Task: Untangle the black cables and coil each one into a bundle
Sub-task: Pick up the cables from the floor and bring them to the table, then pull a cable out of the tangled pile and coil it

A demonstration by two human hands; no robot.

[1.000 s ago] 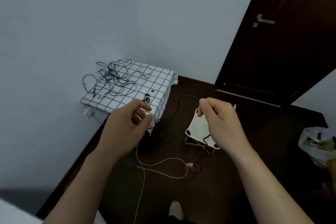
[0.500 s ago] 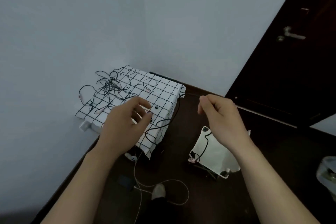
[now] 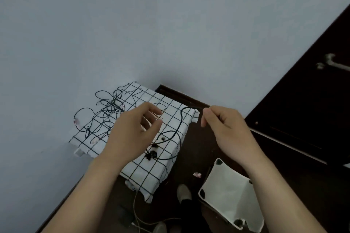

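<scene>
From the head view, both bare hands are raised over a small table draped in a white cloth with a black grid (image 3: 144,174), which stands in the corner against a pale grey wall (image 3: 170,24). The right hand (image 3: 229,130) has its fingers curled and pinches one black cable (image 3: 181,119) between thumb and forefinger, just past the table's right edge. From the pinch the cable arcs left, drops down across the cloth and loops near the front edge, where dark plug ends (image 3: 152,154) lie on the fabric beside the left hand (image 3: 130,134). That hand hovers over the middle of the cloth, back towards the camera, its fingers loosely curled and the thumb held a little apart from them. I cannot tell whether it is gripping a strand. Behind it, on the far left part of the tabletop, a tangle of black cables (image 3: 110,108) lies in overlapping loops, some of them hanging over the left edge. On the dark floor (image 3: 198,147) to the right of the table stands a white folding stool (image 3: 227,193), and a shoe (image 3: 183,192) shows between stool and table. A thin pale cord (image 3: 134,212) trails over the floor below the cloth. A dark door (image 3: 303,119) with a metal handle (image 3: 331,62) fills the right side.
</scene>
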